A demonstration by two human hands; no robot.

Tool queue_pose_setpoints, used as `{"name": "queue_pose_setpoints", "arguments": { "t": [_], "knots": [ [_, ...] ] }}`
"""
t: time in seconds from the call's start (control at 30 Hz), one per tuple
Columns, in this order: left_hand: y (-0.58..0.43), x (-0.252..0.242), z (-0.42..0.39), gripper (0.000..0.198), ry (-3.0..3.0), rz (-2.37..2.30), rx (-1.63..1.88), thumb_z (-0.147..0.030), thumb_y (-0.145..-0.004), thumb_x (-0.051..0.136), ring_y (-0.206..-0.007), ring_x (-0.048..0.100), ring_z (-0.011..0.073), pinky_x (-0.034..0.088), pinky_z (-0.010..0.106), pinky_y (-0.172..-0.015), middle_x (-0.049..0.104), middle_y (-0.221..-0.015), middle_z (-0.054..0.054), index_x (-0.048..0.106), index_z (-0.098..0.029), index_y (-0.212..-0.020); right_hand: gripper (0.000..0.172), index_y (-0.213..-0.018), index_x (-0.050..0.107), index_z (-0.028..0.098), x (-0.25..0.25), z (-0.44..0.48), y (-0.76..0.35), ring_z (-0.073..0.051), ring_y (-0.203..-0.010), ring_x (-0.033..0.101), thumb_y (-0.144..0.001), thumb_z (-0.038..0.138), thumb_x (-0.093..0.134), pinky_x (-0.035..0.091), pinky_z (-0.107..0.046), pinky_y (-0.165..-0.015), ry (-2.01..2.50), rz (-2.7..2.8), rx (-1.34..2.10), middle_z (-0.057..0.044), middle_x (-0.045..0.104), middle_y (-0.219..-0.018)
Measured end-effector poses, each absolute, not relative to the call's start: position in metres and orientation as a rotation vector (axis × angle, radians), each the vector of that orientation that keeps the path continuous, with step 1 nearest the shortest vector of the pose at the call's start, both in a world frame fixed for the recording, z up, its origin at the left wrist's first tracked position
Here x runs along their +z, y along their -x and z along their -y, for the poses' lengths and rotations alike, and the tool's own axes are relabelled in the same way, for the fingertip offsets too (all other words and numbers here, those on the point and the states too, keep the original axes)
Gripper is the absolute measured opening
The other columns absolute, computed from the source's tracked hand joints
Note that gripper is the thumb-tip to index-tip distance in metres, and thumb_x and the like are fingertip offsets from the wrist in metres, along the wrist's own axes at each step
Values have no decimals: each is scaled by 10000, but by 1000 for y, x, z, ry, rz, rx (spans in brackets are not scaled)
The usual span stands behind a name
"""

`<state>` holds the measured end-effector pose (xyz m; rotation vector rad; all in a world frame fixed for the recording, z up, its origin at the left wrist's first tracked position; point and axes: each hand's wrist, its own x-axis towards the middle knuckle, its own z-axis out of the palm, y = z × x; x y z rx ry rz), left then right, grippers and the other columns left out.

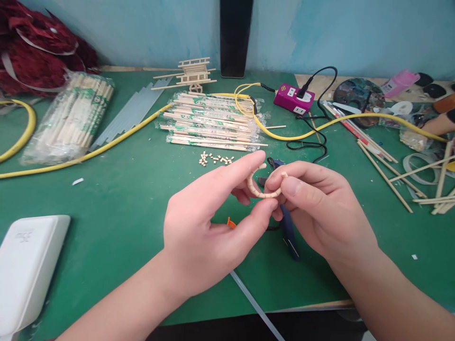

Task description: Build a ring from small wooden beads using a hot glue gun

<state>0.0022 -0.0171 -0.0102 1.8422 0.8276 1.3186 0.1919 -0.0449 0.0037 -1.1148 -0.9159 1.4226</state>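
Between both hands, above the middle of the table, is a partial ring [263, 194] of short pale wooden pieces joined end to end, with a gap at its upper right. My left hand [209, 227] pinches the ring between thumb and fingers at its left and lower side. My right hand [313, 203] grips its right end between thumb and forefinger. Below the hands lies a dark blue tool [289, 232], mostly covered, with an orange tip [231, 222] beside it; a glue gun, it seems. A translucent glue stick [254, 303] sticks out toward the front edge.
Small cut wooden bits [215, 159] lie beyond my hands, before wrapped chopsticks [213, 121]. A small wooden cart model [195, 73], glue sticks [124, 111], a purple power strip [293, 98] and a yellow cable [117, 146] are behind. A white power bank [31, 270] sits left, loose sticks [386, 175] right.
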Motion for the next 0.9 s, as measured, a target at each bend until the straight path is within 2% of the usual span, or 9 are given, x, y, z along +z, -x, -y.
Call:
{"name": "queue_pose_setpoints", "arguments": {
  "t": [0.2,0.6,0.67,0.8,0.9],
  "knots": [
    [-1,-10,17,597,-1872,-862,1306,-144,-937,857,-827,742,212,705,409,-803,818,-1020,11,749,-377,-1476,97,-921,863,287,4,46,-192,-150,-658,643,-979,365,861,547,-275,-585,1123,914,1414,-7,768,-833],
    [-4,-4,19,574,-1757,-833,1317,-91,-913,861,-854,744,207,700,408,-816,811,-1033,18,776,-350,-1417,95,-909,878,289,6,45,-191,-151,-654,650,-982,347,854,571,-268,-587,1113,886,1426,-12,761,-792],
    [-3,1,15,515,-1621,-803,1259,-88,-916,854,-858,751,206,703,386,-791,805,-1003,28,795,-312,-1376,119,-881,874,273,8,44,-191,-153,-665,660,-981,331,846,576,-254,-579,1102,846,1448,-17,754,-770],
    [4,5,1,267,-1289,-683,972,-219,-1039,754,-729,757,197,685,335,-629,788,-846,32,835,-278,-1286,195,-846,850,220,8,39,-195,-131,-619,654,-974,367,847,557,-214,-538,1050,762,1573,-13,726,-707],
    [9,3,-7,185,-1184,-567,792,-357,-1081,735,-705,773,219,711,387,-676,781,-765,41,876,-270,-1163,235,-834,830,207,7,37,-197,-120,-576,640,-982,391,829,554,-198,-510,999,693,1716,1,696,-673]
  ]
}}
